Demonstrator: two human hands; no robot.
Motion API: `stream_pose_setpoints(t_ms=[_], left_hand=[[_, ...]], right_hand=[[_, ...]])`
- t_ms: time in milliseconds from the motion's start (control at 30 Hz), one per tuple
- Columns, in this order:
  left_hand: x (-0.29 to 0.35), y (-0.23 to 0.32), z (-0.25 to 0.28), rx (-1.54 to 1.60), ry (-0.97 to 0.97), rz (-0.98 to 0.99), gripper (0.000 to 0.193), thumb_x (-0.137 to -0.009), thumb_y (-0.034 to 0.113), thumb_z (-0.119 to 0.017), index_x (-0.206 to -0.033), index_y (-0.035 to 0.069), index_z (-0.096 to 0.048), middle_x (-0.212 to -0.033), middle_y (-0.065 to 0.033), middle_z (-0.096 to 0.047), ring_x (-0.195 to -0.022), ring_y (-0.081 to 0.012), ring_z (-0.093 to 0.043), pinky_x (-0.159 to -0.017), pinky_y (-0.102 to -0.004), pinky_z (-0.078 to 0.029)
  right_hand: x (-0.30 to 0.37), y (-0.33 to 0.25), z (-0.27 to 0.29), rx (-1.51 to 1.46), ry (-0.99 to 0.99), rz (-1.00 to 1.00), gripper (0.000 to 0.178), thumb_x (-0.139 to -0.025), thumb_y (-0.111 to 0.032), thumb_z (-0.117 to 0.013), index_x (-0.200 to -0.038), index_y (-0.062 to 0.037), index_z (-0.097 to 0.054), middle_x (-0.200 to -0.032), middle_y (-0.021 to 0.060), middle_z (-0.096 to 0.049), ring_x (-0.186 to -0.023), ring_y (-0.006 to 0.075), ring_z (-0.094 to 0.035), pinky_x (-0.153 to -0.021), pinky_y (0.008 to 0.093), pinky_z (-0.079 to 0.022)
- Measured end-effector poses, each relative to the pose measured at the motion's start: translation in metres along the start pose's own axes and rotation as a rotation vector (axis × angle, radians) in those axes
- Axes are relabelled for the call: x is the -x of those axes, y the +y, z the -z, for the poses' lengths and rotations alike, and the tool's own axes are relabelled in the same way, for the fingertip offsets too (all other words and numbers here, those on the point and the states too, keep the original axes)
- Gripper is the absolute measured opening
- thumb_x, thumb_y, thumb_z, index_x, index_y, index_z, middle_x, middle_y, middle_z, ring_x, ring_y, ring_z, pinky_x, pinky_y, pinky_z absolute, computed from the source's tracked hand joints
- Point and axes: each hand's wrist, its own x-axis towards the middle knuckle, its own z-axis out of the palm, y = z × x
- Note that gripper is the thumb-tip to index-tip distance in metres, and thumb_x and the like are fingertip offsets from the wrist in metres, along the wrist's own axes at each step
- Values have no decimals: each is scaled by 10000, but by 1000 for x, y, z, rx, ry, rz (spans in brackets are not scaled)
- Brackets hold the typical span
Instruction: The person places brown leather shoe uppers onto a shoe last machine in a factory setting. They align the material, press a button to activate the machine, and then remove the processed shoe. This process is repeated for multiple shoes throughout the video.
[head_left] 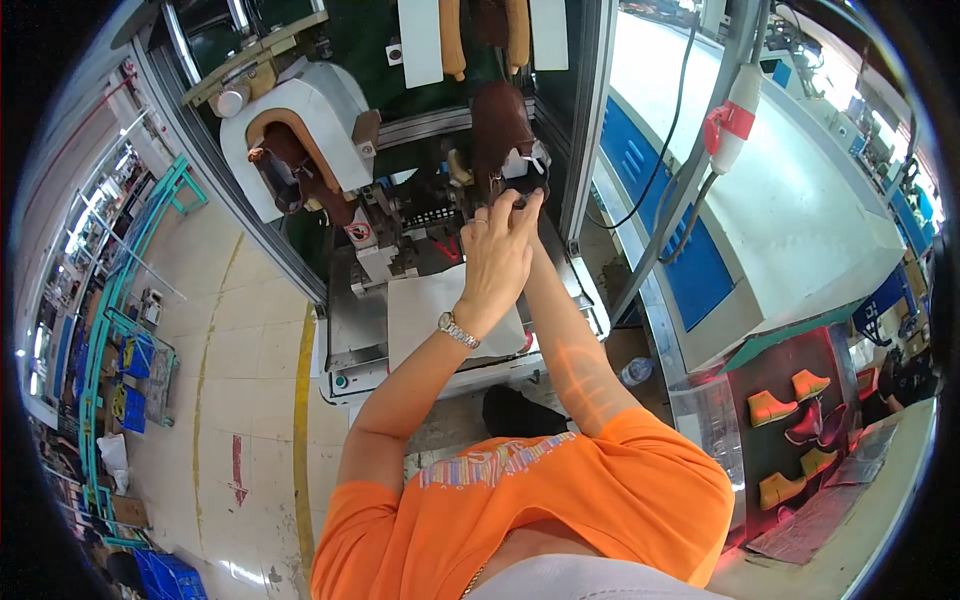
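Observation:
A brown leather shoe upper (500, 125) sits over the right-hand mould of a machine, its lower edge toward me. My left hand (497, 258), with a metal watch on the wrist, reaches to that edge. Its fingers are bent and closed there, and the fingertips are partly hidden. My right hand (533, 212) is at the same edge, mostly behind the left, so its grip cannot be made out. Another brown shoe upper (290, 172) sits in the machine's left-hand station, inside a tan curved pad (303, 140) on a white block (340, 95). Neither hand touches that one.
A pale flat plate (425, 315) covers part of the machine's front ledge. Metal posts (590, 120) flank the work area. At right stands a white and blue machine (790, 190), with yellow and red shoe pieces (770, 407) under red light below it. Floor with yellow lines (303, 430) lies left.

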Motion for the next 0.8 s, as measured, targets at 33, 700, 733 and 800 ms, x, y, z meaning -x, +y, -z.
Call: stream_pose_setpoints(t_ms=[33,700,733,800], left_hand=[[1,-1,0,6,-1,7,633,-693,26,-582,-1288,186,-437,-1170,-70,-430,-920,-256,-471,-765,-392,-370],[64,-20,49,434,-10,-51,369,-737,9,-575,-1090,119,-583,-1045,-74,-523,-807,-201,-564,-714,-338,-427],[81,-32,51,459,-26,16,359,-741,-6,-565,-1079,113,-589,-1028,-80,-532,-803,-206,-568,-707,-329,-438],[99,-48,55,538,-46,101,351,-745,-33,-543,-1064,103,-596,-1005,-88,-543,-790,-215,-573,-687,-314,-455]], right_hand=[[-1,4,0,-29,2,-20,370,-913,-372,-337,-946,-23,-457,-830,163,-552,-692,289,-585,-528,407,-504],[60,-30,160,924,378,605,315,-726,-110,-662,-1012,-14,-570,-945,104,-600,-872,208,-573,-768,308,-448],[77,-26,201,1301,498,625,339,-708,-109,-665,-1019,-27,-558,-957,149,-599,-897,284,-579,-797,345,-448],[110,-22,276,1529,548,161,545,-635,-113,-718,-1130,-47,-500,-1086,184,-568,-1039,328,-538,-877,383,-424]])
